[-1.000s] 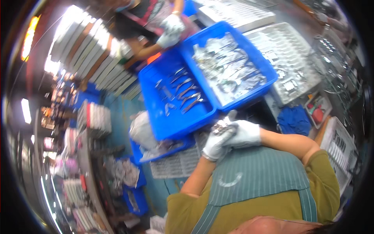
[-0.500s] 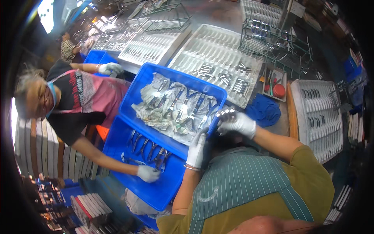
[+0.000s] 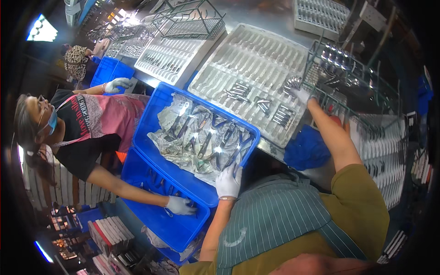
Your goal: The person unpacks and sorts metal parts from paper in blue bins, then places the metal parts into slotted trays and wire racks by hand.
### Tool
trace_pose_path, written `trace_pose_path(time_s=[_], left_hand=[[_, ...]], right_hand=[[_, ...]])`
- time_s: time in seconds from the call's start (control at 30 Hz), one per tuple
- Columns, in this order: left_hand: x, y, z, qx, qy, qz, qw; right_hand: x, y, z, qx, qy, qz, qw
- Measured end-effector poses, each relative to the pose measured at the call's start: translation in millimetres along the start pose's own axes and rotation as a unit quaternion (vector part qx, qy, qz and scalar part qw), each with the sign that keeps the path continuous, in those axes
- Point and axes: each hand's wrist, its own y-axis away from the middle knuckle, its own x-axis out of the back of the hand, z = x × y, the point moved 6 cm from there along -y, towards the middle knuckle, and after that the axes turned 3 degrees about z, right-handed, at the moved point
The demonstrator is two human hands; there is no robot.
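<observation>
Your left hand [image 3: 228, 180], gloved white, lies flat with fingers spread on the near rim of the upper bin [image 3: 151, 123]. It grips nothing; the fingertips just reach the pliers [image 3: 215, 142] heaped on crumpled paper [image 3: 169, 123] inside. Your right hand [image 3: 300, 93] is stretched well out to the far edge of the white tray [image 3: 256, 59], up against the green wire rack [image 3: 348, 73]. It looks closed on a shiny bunch of metal pieces [image 3: 292, 84], though the fingers are too small and blurred to say how tightly.

The risks, as I judge them: the upper bin sits askew on the lower bin [image 3: 160, 220], and your palm is pressing its near edge, so extra weight there could tip it toward you and slide the pliers off the paper. With your right arm at full reach, a loose hold could drop pieces into the tray slots, where sets of tools [image 3: 279, 114] already lie in rows, or snag the glove on the rack wires.

A co-worker's gloved hand [image 3: 179, 206] is working in the lower bin, just beside your left arm, so a quick pull back could knock it.
</observation>
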Motion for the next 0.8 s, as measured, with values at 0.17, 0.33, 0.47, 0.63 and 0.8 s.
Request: trace_pose_path(time_s=[0.17,0.33,0.47,0.63,0.8], left_hand=[[2,1,-6,0.034,-0.043,0.005,0.998],[4,-4,0,0.071,-0.058,-0.022,0.996],[8,-1,-1,0.074,-0.077,-0.005,0.994],[8,0,-1,0.067,-0.081,0.004,0.994],[7,1,-1,0.047,-0.086,0.014,0.995]], right_hand=[[-28,-37,-68,0.132,-0.01,-0.021,0.991],[-55,-77,-87,0.066,0.151,-0.043,0.985],[-67,-81,-118,0.1,0.192,-0.074,0.973],[-83,-92,-102,0.027,0.235,-0.145,0.961],[-67,-65,-92,-0.021,0.154,0.081,0.985]])
